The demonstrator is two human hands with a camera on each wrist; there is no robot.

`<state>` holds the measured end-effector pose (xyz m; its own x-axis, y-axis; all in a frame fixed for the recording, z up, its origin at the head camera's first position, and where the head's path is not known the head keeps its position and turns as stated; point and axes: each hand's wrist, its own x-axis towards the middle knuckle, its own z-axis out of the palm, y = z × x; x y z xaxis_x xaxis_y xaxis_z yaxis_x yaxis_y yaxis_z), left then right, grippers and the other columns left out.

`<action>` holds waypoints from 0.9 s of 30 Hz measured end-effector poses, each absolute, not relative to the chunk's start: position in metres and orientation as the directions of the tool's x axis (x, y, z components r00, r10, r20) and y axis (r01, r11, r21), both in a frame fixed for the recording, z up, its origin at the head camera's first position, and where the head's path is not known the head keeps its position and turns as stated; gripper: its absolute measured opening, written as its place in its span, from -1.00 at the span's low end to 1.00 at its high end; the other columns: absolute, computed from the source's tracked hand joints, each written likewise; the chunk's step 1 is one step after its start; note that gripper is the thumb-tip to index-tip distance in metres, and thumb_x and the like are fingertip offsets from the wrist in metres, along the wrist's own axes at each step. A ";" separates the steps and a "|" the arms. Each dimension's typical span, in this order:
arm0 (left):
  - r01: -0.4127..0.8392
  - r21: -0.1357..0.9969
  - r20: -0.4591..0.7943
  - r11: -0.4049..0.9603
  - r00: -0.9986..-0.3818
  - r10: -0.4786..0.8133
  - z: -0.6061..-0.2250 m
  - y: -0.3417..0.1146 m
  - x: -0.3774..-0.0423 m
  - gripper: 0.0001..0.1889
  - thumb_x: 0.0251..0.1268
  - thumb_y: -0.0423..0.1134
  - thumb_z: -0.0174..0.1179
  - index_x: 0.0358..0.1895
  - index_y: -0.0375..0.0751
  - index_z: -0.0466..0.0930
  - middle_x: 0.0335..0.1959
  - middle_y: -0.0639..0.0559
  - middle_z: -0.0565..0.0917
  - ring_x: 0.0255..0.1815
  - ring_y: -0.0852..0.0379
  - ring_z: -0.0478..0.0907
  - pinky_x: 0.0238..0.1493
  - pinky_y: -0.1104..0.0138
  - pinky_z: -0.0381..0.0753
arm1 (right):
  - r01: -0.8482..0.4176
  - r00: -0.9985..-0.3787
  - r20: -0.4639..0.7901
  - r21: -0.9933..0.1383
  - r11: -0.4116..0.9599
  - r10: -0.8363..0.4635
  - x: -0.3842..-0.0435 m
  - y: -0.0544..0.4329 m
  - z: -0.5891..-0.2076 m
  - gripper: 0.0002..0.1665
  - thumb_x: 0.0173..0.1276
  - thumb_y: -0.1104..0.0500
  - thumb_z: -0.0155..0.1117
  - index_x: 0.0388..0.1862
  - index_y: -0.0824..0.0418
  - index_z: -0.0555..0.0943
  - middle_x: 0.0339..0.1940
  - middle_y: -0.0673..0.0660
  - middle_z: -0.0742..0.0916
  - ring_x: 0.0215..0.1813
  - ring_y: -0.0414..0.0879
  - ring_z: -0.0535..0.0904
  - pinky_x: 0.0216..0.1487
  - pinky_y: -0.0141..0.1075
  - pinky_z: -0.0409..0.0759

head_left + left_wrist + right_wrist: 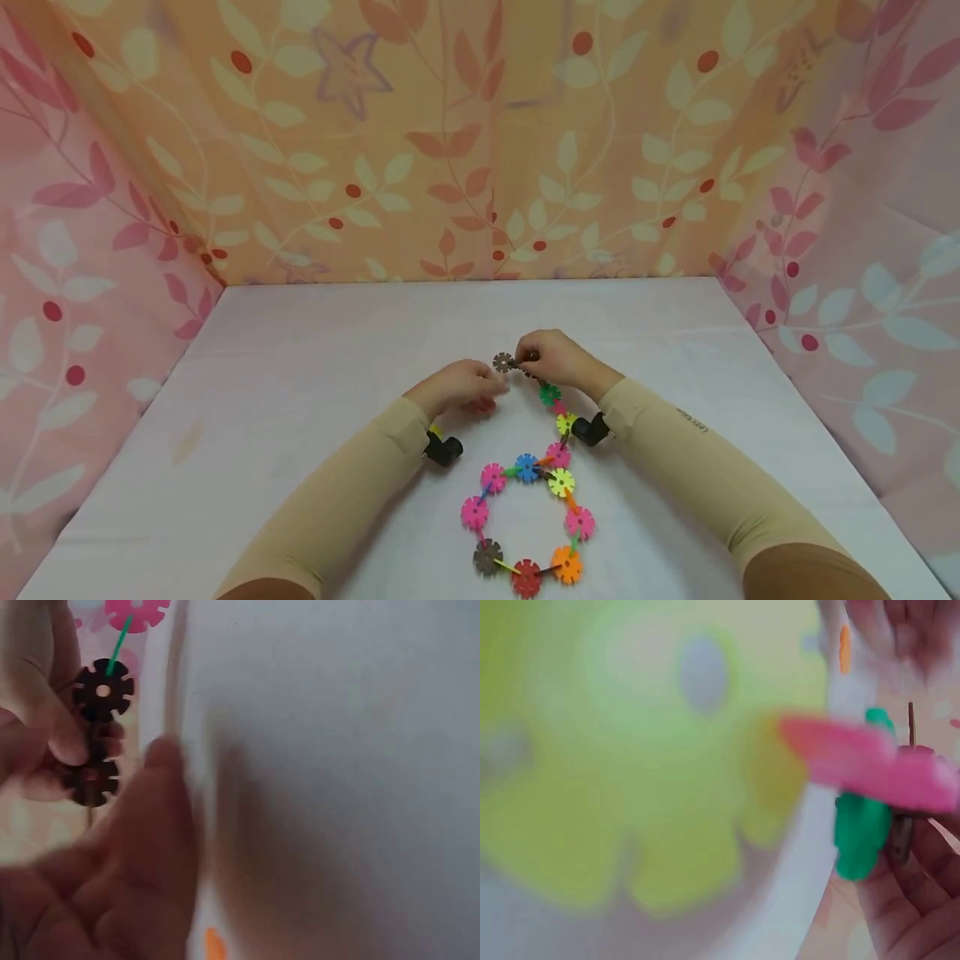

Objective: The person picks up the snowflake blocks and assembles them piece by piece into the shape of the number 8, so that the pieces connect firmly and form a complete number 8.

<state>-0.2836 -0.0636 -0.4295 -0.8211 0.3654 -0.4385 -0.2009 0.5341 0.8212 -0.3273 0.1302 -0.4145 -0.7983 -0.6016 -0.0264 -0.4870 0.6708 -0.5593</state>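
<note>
My right hand point(558, 360) pinches a dark brown notched disc point(94, 782) near the far end of a chain of interlocking snowflake discs. Beyond its fingertips a brown disc point(502, 362) shows at the chain's tip. My left hand point(461, 387) is just to the left, blurred in the left wrist view, its fingers loosely bent with nothing visible between them. From the right hand the chain runs toward me through a green disc point(551, 394) and a yellow disc point(566, 424). It joins a closed ring of colored discs, including a red disc point(527, 577).
The chain lies on a white tabletop point(315, 350). Yellow shows beside the left wrist's black camera point(444, 450), and an orange piece point(845, 649) near the left hand. Another black camera point(591, 429) sits at the right wrist. Patterned cloth point(450, 167) surrounds the table's back and sides.
</note>
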 end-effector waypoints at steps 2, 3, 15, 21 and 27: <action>-0.005 0.702 -0.447 0.712 -0.782 0.435 -0.422 -0.065 -0.272 -0.68 0.04 0.01 0.29 -0.42 -0.20 0.55 -0.54 -0.01 0.62 -0.54 0.15 0.54 -0.45 0.36 0.51 | -0.474 -0.796 -0.052 -0.565 0.675 -0.603 -0.329 0.133 -0.415 -0.85 0.20 0.30 0.22 -0.22 0.20 0.59 -0.41 0.01 0.64 -0.39 -0.17 0.51 -0.32 -0.31 0.50; 0.090 0.635 -0.457 0.767 -0.757 0.468 -0.418 -0.065 -0.266 -0.68 -0.01 0.06 0.32 -0.47 -0.14 0.55 -0.55 0.03 0.61 -0.54 0.17 0.51 -0.46 0.37 0.48 | -0.475 -0.794 -0.060 -0.562 0.678 -0.606 -0.330 0.135 -0.415 -0.78 0.20 0.30 0.22 -0.15 0.20 0.57 -0.38 0.02 0.65 -0.35 -0.16 0.52 -0.28 -0.30 0.50; 0.540 0.270 -0.453 0.797 -0.660 0.600 -0.406 -0.043 -0.209 -0.74 -0.16 -0.10 0.42 -0.49 0.01 0.47 -0.58 0.22 0.46 -0.50 0.26 0.35 -0.48 0.39 0.36 | -0.483 -0.759 -0.170 -0.501 0.719 -0.628 -0.337 0.153 -0.414 -0.47 0.15 0.43 0.02 0.17 0.31 0.42 -0.21 0.16 0.65 -0.26 -0.08 0.49 -0.25 -0.29 0.46; 0.520 0.253 -0.405 0.816 -0.708 0.578 -0.400 -0.042 -0.215 -0.80 -0.01 -0.35 0.27 -0.30 0.03 0.58 -0.47 0.23 0.52 -0.43 0.24 0.41 -0.44 0.39 0.43 | -0.459 -0.753 -0.203 -0.519 0.721 -0.626 -0.335 0.156 -0.412 -0.37 0.09 0.46 0.00 0.24 0.32 0.35 -0.17 0.18 0.62 -0.37 -0.09 0.45 -0.40 -0.34 0.38; 0.531 0.372 -0.379 0.762 -0.662 0.646 -0.403 -0.053 -0.233 -0.72 0.03 -0.38 0.25 -0.20 0.09 0.61 -0.32 0.25 0.56 -0.30 0.26 0.44 -0.32 0.43 0.47 | -0.496 -0.731 -0.175 -0.527 0.690 -0.660 -0.328 0.153 -0.411 -0.58 0.27 0.25 0.17 0.13 0.20 0.46 -0.21 0.12 0.63 -0.29 -0.12 0.50 -0.33 -0.34 0.46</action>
<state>-0.2325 -0.0534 -0.4029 -0.6620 0.6464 -0.3794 0.5307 0.7617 0.3717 -0.3283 0.1534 -0.4114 -0.7309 -0.6596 -0.1751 -0.4964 0.6899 -0.5268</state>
